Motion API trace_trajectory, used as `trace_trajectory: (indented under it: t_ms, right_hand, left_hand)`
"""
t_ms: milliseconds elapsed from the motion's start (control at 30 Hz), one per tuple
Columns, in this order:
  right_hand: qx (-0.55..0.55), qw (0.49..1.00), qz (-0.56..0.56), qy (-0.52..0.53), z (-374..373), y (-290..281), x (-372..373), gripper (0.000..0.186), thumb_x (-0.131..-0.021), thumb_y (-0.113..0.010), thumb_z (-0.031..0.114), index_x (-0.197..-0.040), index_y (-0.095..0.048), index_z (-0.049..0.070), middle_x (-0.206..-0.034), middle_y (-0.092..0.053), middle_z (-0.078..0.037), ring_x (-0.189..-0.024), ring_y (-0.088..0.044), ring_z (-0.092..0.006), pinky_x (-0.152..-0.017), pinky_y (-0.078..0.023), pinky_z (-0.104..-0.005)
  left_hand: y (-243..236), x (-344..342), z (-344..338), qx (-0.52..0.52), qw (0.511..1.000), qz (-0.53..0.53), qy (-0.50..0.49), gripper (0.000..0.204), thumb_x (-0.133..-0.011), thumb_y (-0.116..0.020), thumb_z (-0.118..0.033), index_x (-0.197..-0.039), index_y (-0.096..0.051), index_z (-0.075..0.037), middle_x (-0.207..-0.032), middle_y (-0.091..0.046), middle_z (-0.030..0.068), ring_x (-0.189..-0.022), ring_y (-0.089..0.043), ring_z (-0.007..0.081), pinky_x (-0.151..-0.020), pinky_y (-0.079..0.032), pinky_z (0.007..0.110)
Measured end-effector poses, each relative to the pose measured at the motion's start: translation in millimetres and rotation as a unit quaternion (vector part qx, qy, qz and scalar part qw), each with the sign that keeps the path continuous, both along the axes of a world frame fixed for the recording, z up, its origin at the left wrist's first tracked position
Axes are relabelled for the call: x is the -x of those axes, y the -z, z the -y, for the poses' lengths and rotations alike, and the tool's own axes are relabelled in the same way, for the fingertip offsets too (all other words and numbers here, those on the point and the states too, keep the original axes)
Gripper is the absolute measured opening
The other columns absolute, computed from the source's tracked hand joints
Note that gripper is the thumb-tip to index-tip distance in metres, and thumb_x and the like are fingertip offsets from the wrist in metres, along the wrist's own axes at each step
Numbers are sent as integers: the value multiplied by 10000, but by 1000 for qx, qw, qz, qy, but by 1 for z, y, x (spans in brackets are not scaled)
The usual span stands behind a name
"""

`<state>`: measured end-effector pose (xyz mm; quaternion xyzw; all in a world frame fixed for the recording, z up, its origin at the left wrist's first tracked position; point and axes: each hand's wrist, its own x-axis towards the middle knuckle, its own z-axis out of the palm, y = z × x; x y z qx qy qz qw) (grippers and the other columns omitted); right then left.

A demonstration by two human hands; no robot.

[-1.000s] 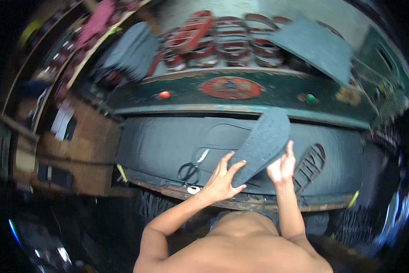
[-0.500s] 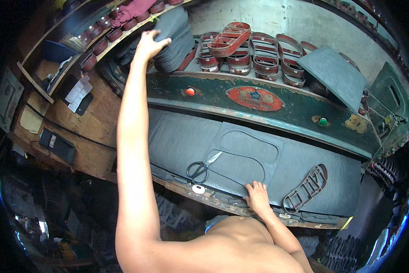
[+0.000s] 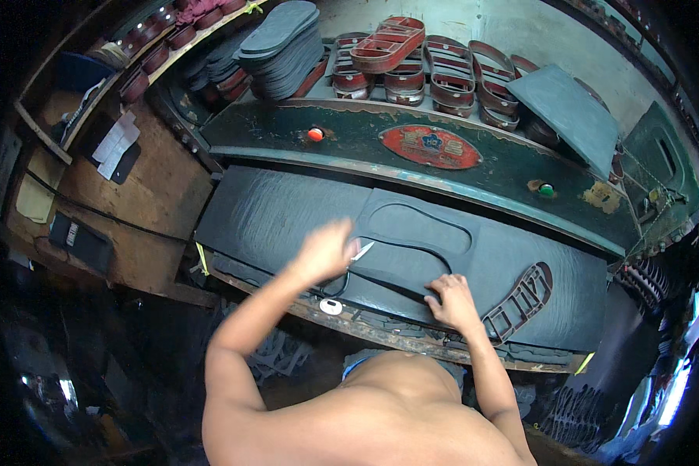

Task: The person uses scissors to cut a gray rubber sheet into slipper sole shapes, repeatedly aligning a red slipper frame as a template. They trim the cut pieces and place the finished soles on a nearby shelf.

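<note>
Grey sheet [image 3: 411,235] under the right fingers, left hand [image 3: 326,252] a blur at the scissors [image 3: 362,251]!

Down at the near edge of that sheet is the right hand [image 3: 453,301], fingers curled right on the rim; whether they truly pinch it, I cannot tell. Two sole outlines [image 3: 423,250] curve through the sheet, beyond and to the left of those fingers, and look at this: a dark gap [image 3: 388,286] runs leftward from the fingertips! Across to the left hand, over or upon the scissors, blade poking out beside it; too smeared to read its grip. Just right of the right hand, the sole-shaped cutting die [image 3: 520,301] lies flat. Well beyond the left hand towers a stack of sole pieces [image 3: 283,46].

Step in hand, I'd judge: working the cut sheet at its edge. The next move calls for a sure hold on that rim, left fingers clear of the blade tip.
</note>
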<state>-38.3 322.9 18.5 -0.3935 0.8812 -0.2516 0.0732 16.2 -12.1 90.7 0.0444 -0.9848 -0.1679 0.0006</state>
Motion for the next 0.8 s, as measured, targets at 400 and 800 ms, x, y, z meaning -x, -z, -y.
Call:
trace_trajectory:
  t_ms: [400,800]
  right_hand:
    - [150,987,41,43,-48,-151,41,330,-954,-690,226,-1151,-704,-38,-1069,-677,-146,-1076,-619,-251,-960,-463,-359]
    - [26,892,53,-447,141,-115,-76,363,-743,-790,88,-1104,-749,93,-1091,-658,-94,-1061,-611,-297,-997,-425,-479]
  left_hand:
    - [141,-94,-5,-37,945,-180,-270,445,-968,-667,-281,-1345,-614,-50,-1426,-508,253,-1253,-515,427,-1050,-441,515]
    - [0,-356,45,-822,461,-200,-267,766,-1021,-509,-475,-1638,-219,-123,-1070,-737,244,-519,-550,115,-467,-461,318]
